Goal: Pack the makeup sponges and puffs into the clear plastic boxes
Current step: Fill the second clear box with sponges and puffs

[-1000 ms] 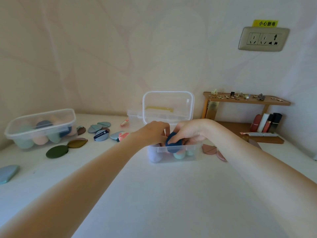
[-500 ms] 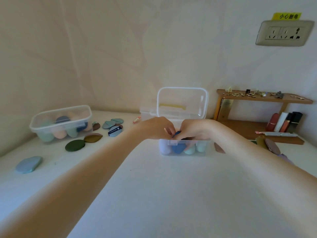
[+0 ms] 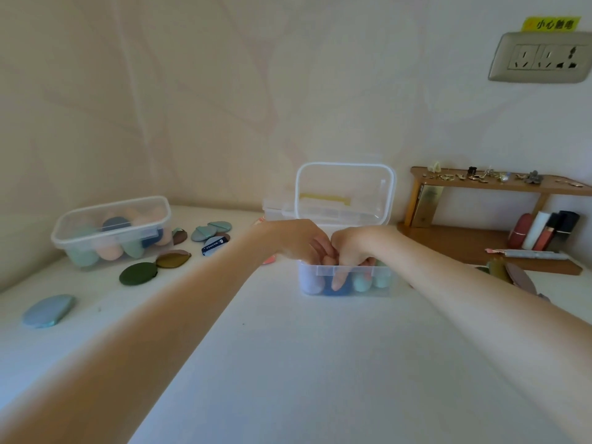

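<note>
The dark blue sponge (image 3: pixel 338 288) sits low in the open clear box (image 3: pixel 346 270) at centre frame, squeezed between a lavender sponge (image 3: pixel 309 282) on its left and two mint ones (image 3: pixel 362 282) on its right. Both hands are in the box mouth. The right hand (image 3: pixel 352 248) has its fingers curled downward, with one fingertip showing through the front wall, pressed onto the blue sponge. The left hand (image 3: pixel 301 240) is bunched beside it over the rim; can't tell whether it's pinching anything or just steadying.

My take: push the blue one straight down until it's below the rim, and keep the neighbours from popping up, or the upright lid (image 3: pixel 344 190) behind won't shut. These sponges look squishy, so they'll probably spring back.

Further out, left of frame, there's a second, lidded box of sponges (image 3: pixel 112 232), with loose flat puffs (image 3: pixel 137 274) around it, plus a blue puff (image 3: pixel 48 310) at far left. A wooden shelf (image 3: pixel 499 184) stands on the right.
</note>
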Demonstrator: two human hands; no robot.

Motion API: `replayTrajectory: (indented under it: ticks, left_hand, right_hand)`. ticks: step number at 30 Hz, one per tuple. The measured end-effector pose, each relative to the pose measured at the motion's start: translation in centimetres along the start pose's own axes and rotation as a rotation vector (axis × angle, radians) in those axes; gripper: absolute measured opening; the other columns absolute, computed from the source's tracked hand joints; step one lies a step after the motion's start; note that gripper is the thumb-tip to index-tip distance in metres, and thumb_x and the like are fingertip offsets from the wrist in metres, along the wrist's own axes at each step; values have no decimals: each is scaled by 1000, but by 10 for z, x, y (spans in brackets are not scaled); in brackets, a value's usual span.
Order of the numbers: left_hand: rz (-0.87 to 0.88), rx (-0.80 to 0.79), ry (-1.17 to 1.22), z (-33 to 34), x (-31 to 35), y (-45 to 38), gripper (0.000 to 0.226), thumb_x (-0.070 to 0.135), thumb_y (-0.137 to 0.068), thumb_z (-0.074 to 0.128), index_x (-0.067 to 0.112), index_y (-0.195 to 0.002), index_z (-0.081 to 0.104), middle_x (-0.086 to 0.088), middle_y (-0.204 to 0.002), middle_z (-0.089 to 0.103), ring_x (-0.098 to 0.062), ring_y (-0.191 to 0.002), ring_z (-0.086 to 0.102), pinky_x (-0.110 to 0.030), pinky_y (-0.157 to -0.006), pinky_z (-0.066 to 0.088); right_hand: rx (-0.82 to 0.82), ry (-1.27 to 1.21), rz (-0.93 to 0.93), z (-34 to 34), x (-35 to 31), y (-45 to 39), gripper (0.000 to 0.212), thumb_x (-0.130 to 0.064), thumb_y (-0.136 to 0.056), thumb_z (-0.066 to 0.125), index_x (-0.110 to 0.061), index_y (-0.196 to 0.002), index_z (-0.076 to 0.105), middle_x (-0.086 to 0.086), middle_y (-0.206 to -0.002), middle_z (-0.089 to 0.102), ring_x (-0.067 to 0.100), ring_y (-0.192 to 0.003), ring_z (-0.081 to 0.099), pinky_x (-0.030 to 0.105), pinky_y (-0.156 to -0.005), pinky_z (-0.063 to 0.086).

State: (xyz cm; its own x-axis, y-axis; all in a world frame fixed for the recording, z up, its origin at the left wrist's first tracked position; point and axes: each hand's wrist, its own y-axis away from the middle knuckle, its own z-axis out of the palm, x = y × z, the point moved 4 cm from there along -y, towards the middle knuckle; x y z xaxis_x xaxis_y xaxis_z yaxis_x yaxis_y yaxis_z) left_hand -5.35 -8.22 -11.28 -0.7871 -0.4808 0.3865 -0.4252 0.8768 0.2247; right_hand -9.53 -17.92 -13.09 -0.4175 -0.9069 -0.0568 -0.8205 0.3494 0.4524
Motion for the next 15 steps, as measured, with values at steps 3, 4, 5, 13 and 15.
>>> replayTrajectory:
  ticks: [3,4,5,13,15]
  left_hand:
    - [21,24,1,1,1,0,39,4,-84,49,22,-117,60,6,-119,65,-14,-115,56,-28,-98,46]
    - [20,39,-7,1,2,0,36,5,-85,50,20,-117,60,4,-120,65,-15,-115,56,-25,-91,46]
    - [16,47,-9,1,2,-1,35,5,-86,50,20,-116,60,4,-121,65,-15,-114,56,-21,-85,45]
    - [8,1,-62,-3,1,-4,33,5,-85,54,19,-113,63,9,-101,62,-13,-101,56,-14,-75,42]
    - [6,-9,-69,-9,3,-5,29,8,-83,58,22,-108,66,4,-105,67,-18,-108,60,-23,-91,45]
  right_hand:
    - [-9,-2,5,2,2,-3,39,-29,-74,79,-14,-98,53,-1,-86,50,23,-72,63,37,-84,56]
    - [-16,1,0,1,2,-4,38,-28,-73,80,-13,-97,53,0,-89,52,25,-76,63,37,-85,56]
    - [-26,0,-8,0,2,-5,36,-28,-73,80,-13,-95,55,3,-94,54,25,-78,62,37,-85,56]
    - [-143,-675,-174,-19,40,26,10,-15,-87,65,-6,-89,67,8,-87,67,16,-77,63,25,-77,55]
    - [8,-788,-195,-34,52,33,11,-7,-89,62,0,-97,66,11,-88,68,16,-76,64,24,-75,56]
